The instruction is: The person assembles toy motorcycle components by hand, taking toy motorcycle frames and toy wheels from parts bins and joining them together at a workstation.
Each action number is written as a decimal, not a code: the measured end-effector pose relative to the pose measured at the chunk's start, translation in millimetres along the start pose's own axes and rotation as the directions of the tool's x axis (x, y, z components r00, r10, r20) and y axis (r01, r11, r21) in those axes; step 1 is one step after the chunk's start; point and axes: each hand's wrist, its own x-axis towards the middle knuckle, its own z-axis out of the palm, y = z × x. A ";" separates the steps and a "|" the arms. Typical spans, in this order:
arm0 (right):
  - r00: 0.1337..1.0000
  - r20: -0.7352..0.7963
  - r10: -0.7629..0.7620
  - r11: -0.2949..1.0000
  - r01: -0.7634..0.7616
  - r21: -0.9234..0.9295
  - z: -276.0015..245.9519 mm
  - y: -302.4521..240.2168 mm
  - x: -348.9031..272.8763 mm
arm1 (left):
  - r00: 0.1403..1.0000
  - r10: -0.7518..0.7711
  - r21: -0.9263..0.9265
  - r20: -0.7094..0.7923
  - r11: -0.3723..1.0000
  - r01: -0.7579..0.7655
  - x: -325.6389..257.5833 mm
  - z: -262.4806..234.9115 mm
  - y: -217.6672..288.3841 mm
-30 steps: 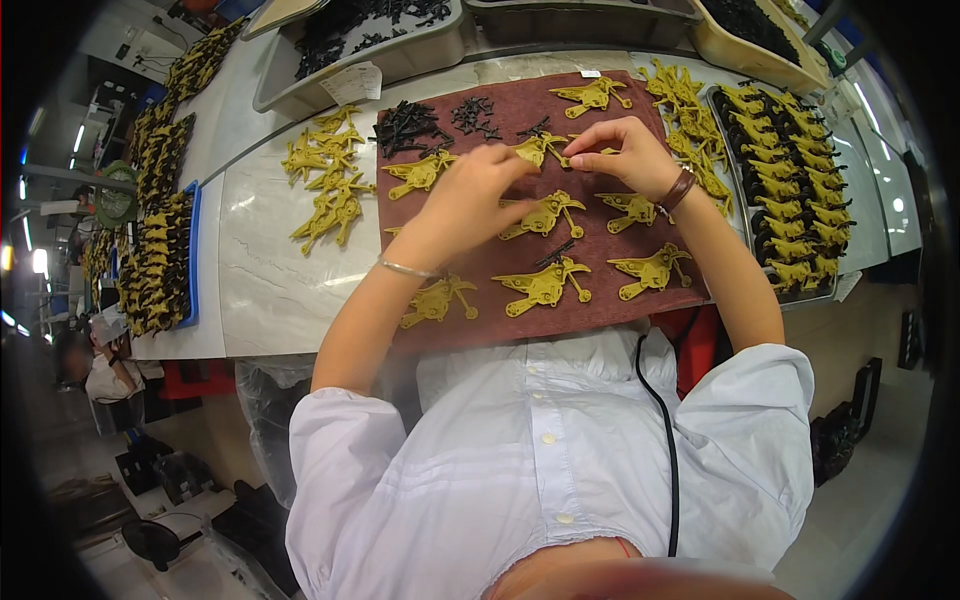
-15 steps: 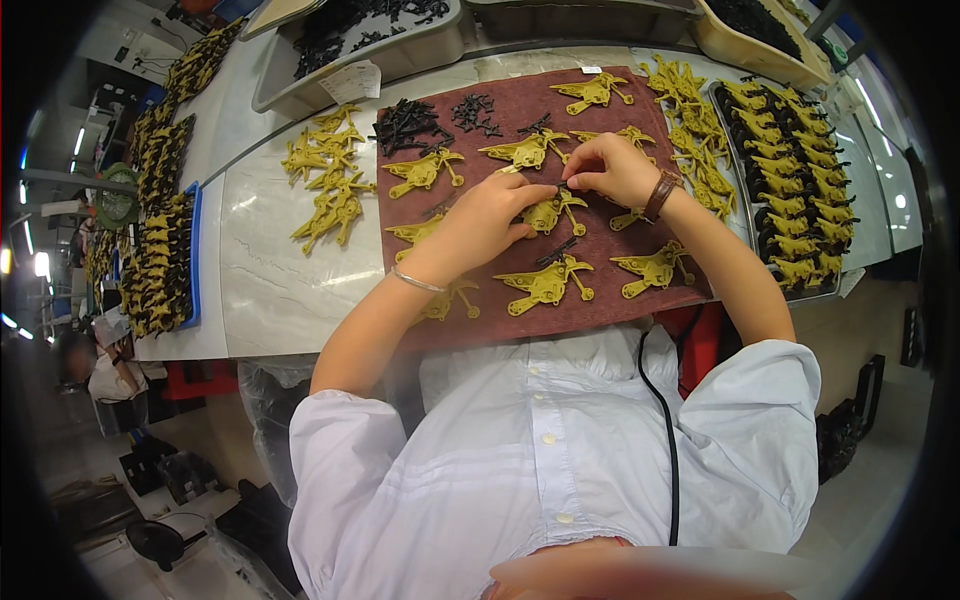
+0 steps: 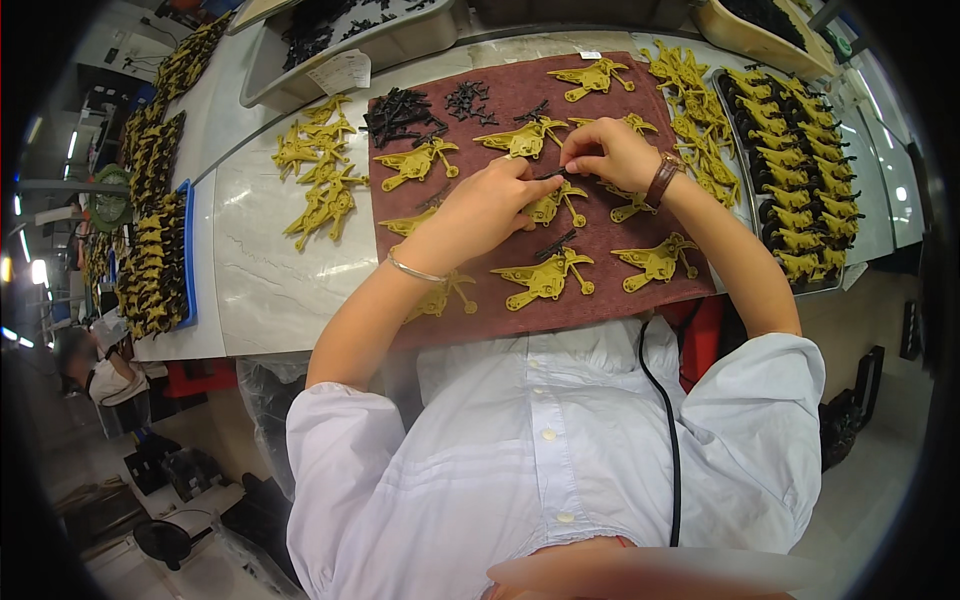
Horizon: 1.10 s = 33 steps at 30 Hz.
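Note:
A yellow moulded plastic part (image 3: pixel 548 206), long with a beak-like point and an arm ending in a ring, lies on a reddish-brown cloth. Over its left end is my left hand (image 3: pixel 480 208), thumb and forefinger bent around it and partly hiding it. At its upper edge, a small black plastic piece (image 3: pixel 553 172) shows between my two hands. My right hand (image 3: pixel 615 155) pinches that piece between thumb and forefinger; the fingertips hide some of it. More yellow parts (image 3: pixel 545 280) of the same shape lie around, some with a black piece beside them.
Heaps of black pieces (image 3: pixel 400 118) lie on the cloth (image 3: pixel 470 320). Loose yellow parts (image 3: pixel 325 190) are piled on the marble-patterned table at both sides. A tray (image 3: pixel 800 180) of yellow-and-black assemblies stands right. Bins (image 3: pixel 360 60) line the back. A person (image 3: pixel 110 365) sits far left.
Both hands stay at the same yellow part, with the right fingers slightly shifted around the black piece. The whole view has moved a little.

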 end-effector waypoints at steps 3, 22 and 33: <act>0.994 -0.069 -0.087 0.992 0.079 -0.102 4.3 -3.7 -2.1 | 0.998 -0.046 0.085 0.042 0.995 0.042 2.0 -1.0 4.1; 0.947 -0.300 -0.116 0.895 -0.031 -0.446 32.1 -10.2 -219.3 | 0.993 -0.056 0.007 0.100 0.998 0.055 -3.3 -21.7 11.2; 0.905 -0.398 -0.152 0.914 -0.025 -0.405 49.2 -26.0 -209.7 | 0.930 -0.181 0.065 -0.321 0.975 0.212 -46.7 -65.1 -46.7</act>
